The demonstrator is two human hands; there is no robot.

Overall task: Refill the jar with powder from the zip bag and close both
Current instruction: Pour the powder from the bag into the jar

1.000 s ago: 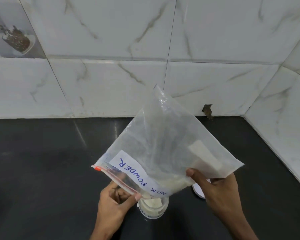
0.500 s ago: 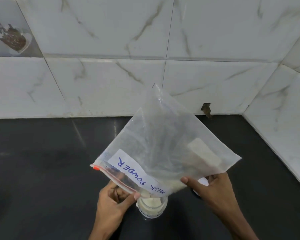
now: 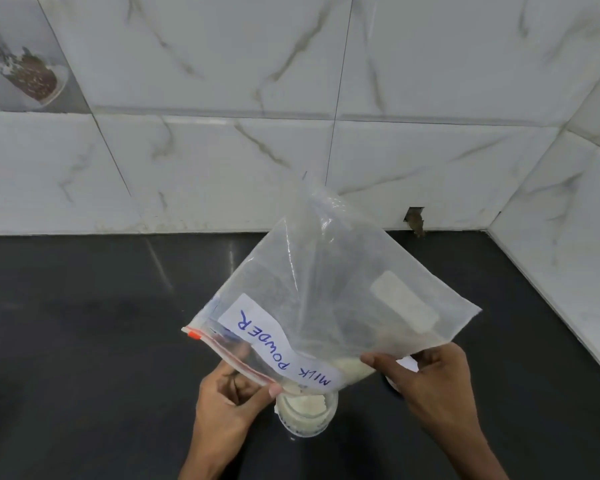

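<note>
A clear zip bag (image 3: 319,289) labelled "MILK POWDER" hangs tilted, its open red-striped mouth pointing down over a small clear jar (image 3: 305,414). The jar stands upright on the black counter and holds pale powder. A clump of powder sits at the bag's lowest corner, right above the jar's opening. My left hand (image 3: 229,407) pinches the zip edge beside the jar. My right hand (image 3: 430,386) grips the bag's lower side edge. A white lid (image 3: 407,367) lies on the counter, mostly hidden behind my right hand.
The black counter (image 3: 84,341) runs left and back to a white marble-tiled wall (image 3: 222,168). A second tiled wall (image 3: 568,254) closes the right side. A chipped hole (image 3: 415,220) shows at the wall's base behind the bag.
The bag and both hands have barely shifted. My right hand's fingers have slid slightly leftward along the bag's edge, and powder has gathered nearer the mouth.
</note>
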